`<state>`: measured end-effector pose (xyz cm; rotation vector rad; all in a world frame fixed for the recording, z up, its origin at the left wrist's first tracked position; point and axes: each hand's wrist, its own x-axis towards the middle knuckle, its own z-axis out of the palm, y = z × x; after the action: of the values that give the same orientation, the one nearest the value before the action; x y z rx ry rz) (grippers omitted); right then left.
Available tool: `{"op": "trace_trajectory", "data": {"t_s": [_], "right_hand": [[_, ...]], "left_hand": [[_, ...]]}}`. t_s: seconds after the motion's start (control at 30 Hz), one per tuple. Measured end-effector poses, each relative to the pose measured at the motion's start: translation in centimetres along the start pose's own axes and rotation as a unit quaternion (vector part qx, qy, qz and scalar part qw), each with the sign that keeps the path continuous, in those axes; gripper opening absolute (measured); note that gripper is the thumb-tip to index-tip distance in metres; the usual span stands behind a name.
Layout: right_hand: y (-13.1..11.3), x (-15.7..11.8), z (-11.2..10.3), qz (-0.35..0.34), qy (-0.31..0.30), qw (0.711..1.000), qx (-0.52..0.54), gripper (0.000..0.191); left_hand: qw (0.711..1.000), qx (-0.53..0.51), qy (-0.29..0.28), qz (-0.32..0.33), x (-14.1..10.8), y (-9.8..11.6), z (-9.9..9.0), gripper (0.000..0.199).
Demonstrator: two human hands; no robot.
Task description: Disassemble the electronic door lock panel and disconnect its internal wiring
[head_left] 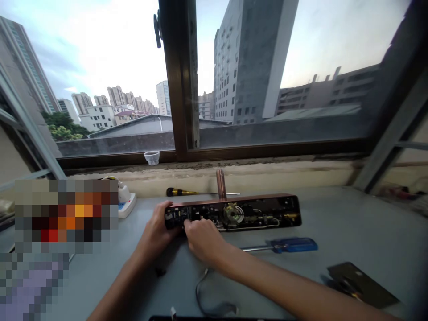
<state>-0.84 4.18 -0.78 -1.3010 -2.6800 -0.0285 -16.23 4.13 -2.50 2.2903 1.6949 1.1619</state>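
A long, narrow electronic door lock housing (256,213) lies tilted with its open back toward me, showing dark inner parts, a round mechanism and wires. A copper-coloured lever handle (220,183) sticks out beyond its far edge. My left hand (161,223) is closed around the housing's left end. Over the near edge, my right hand (203,236) has curled fingers and the thumb pressed at the inner parts near that end; what they pinch is hidden. Just right of this hand lies a blue-handled screwdriver (294,245), its shaft pointing left.
Behind the housing lies a yellow-and-black screwdriver (187,192). A clear cup (152,157) stands on the window ledge, and a white power strip (127,206) sits at left. A dark flat plate (363,283) lies right; a cable (199,294) is in front. Pixelation covers the left.
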Motion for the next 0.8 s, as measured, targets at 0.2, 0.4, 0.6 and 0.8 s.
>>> {"op": "trace_trajectory", "data": {"t_s": [0.2,0.4,0.6,0.8], "right_hand": [[1.0,-0.9,0.3,-0.016,0.064,0.998,0.001,0.012],[1.9,-2.3,-0.7,-0.063,0.084,0.994,0.018,0.010],[3.5,-2.8,-1.2,-0.116,0.091,0.988,0.039,0.015],[6.1,-3.0,-2.9,-0.135,0.083,0.984,0.085,0.013]], "left_hand": [[0.989,0.085,0.038,0.111,-0.2,1.4,-2.3,0.046],[0.973,0.075,-0.055,0.211,-0.3,3.5,-2.3,0.013],[0.981,0.039,-0.102,0.163,-0.3,3.8,-1.3,0.013],[0.985,0.029,-0.147,0.085,-0.8,4.2,-0.6,0.014]]}}
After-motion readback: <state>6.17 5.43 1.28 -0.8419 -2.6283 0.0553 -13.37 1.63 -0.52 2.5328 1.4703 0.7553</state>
